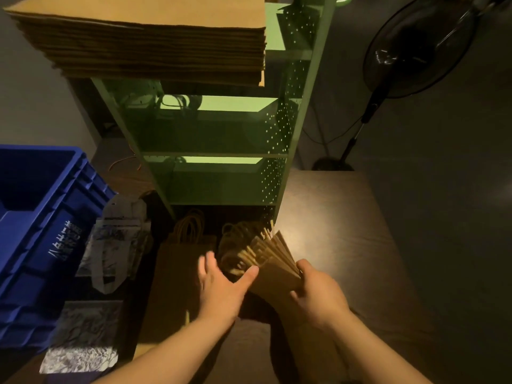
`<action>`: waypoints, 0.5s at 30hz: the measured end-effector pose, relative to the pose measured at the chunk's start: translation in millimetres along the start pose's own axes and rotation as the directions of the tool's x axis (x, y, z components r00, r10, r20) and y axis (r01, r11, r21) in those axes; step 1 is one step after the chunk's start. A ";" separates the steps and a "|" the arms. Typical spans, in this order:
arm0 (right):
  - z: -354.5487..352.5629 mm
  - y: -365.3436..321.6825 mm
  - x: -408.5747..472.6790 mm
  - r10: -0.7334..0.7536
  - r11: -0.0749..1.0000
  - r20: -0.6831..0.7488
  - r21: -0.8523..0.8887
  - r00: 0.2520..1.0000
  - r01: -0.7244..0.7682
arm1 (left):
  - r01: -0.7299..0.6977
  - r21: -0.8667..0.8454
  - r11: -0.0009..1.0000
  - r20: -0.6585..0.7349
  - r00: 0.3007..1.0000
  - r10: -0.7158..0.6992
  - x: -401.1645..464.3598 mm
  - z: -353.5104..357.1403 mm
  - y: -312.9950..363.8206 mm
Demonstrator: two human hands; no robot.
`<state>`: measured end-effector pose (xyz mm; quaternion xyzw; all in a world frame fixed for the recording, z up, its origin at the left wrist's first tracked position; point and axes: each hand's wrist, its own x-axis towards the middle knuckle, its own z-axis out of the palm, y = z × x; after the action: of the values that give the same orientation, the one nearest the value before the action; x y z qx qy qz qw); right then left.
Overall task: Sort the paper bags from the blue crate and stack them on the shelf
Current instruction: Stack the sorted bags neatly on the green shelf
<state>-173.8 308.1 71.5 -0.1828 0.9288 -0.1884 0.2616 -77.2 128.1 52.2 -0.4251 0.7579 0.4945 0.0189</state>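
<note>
Two hands at fanned kraft bags (273, 259), right grip (315, 292) clamped, left grip (221, 286) spread flat.

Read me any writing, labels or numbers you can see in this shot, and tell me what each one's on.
White handwritten characters on the side of the blue crate: there, but too blurred and skewed to read.
Patterned bags beside the crate: printed patterns only, no legible words.
Brown paper bags in the hands, stack of brown sheets on the green shelf, black fan: no visible text.
</note>
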 end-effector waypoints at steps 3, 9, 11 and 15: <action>-5.2 3.4 -6.3 -0.131 0.970 -0.064 -0.215 0.989 0.114 | -0.284 0.288 0.915 0.152 0.957 0.249 2.8 -17.2 8.2; 12.3 21.4 -1.3 -0.216 0.938 -0.120 -0.303 0.969 0.171 | -0.576 0.414 0.705 0.490 0.794 0.360 27.4 -7.1 -4.8; 16.5 27.1 -2.4 -0.233 0.930 -0.104 -0.315 0.967 0.190 | -0.548 0.309 0.777 0.541 0.773 0.330 36.2 -2.2 -3.2; 26.7 30.6 -8.5 -0.246 0.910 -0.073 -0.360 0.967 0.204 | -0.515 0.120 0.849 0.573 0.734 0.364 45.6 10.2 0.1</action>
<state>-159.6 331.4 40.3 -0.3208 0.9338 -0.0597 0.1466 -110.4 107.3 26.7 -0.0717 0.8618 0.4738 0.1664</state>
